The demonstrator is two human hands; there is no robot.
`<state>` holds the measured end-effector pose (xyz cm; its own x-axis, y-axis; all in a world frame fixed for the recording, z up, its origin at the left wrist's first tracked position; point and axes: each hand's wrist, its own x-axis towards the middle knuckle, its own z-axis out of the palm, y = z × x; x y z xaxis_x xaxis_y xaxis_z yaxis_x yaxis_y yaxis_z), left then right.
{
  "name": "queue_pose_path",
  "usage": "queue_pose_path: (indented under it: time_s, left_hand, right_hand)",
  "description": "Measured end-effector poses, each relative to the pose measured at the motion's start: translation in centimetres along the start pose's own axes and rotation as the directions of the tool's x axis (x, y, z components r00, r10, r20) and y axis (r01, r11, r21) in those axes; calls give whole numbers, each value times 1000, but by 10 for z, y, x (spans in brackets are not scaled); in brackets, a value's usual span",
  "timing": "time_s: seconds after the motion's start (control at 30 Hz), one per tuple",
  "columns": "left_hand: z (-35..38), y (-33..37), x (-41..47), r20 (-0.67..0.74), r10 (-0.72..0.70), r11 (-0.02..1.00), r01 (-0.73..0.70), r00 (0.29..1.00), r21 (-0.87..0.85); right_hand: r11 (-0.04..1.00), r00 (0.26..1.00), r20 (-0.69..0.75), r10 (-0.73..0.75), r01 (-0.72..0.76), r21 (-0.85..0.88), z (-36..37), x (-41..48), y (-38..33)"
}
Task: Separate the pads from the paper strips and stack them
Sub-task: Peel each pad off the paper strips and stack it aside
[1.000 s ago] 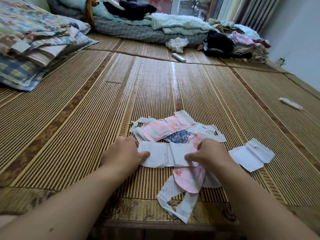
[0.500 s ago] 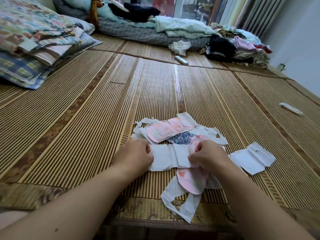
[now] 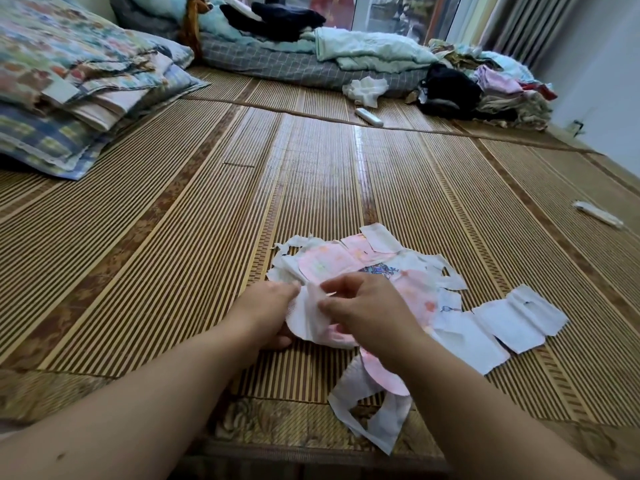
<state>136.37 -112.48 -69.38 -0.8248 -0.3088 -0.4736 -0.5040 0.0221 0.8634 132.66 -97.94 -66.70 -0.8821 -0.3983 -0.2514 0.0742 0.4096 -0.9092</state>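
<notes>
A white pad (image 3: pixel 308 320) is held just above the bamboo mat (image 3: pixel 173 271) between both hands. My left hand (image 3: pixel 266 308) grips its left edge. My right hand (image 3: pixel 363 306) pinches a thin white fold at its top. Behind them lies a heap of pink pads (image 3: pixel 329 263) and torn white paper strips (image 3: pixel 446 273). Another pink pad (image 3: pixel 384 372) shows under my right wrist, with a looped paper strip (image 3: pixel 374 414) below it. Flat white pieces (image 3: pixel 519 320) lie to the right.
Folded quilts (image 3: pixel 69 91) are stacked at the far left. Bedding and heaped clothes (image 3: pixel 485 88) line the back of the mat, with a white remote (image 3: pixel 369 116) in front. A small white wrapped item (image 3: pixel 597 213) lies at the far right.
The pad lay flat and stretched wide between both hands; now my hands have come together, the pad is folded and lifted, and my right hand pinches its top edge.
</notes>
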Motion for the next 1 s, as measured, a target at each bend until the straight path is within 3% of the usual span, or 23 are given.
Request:
queue_pose_path:
  time_s: [0.1, 0.2, 0.33, 0.47, 0.53, 0.63, 0.8, 1.0]
  left_hand:
    - [-2, -2, 0, 36, -18, 999, 19, 999, -31]
    - [-2, -2, -1, 83, 83, 993, -89, 993, 76]
    - [0, -3, -1, 105, 117, 983, -130, 988, 130]
    - [-12, 3, 3, -10, 196, 980, -196, 981, 27]
    - [-31, 7, 9, -114, 242, 967, -249, 964, -52]
    - [-66, 10, 19, -305, 254, 962, -272, 918, -18]
    - [-109, -1, 29, -557, 291, 953, -182, 778, 243]
    - [-131, -12, 30, -619, 232, 950, -37, 750, 310]
  right_hand:
    - [996, 992, 98, 79, -81, 20, 13, 3, 4]
    - [985, 985, 144, 96, -114, 126, 12, 4, 5]
    - [996, 991, 113, 66, -73, 58, 4, 0, 5]
    - [984, 992, -78, -102, 89, -156, -22, 0, 2]
    - [969, 974, -169, -149, 110, -223, -39, 3, 4]
    - [952, 954, -244, -173, 98, -292, -55, 7, 13]
    - [872, 956, -231, -179, 45, -487, -59, 10, 29]
    - [790, 963, -155, -219, 81, -608, -57, 5, 31]
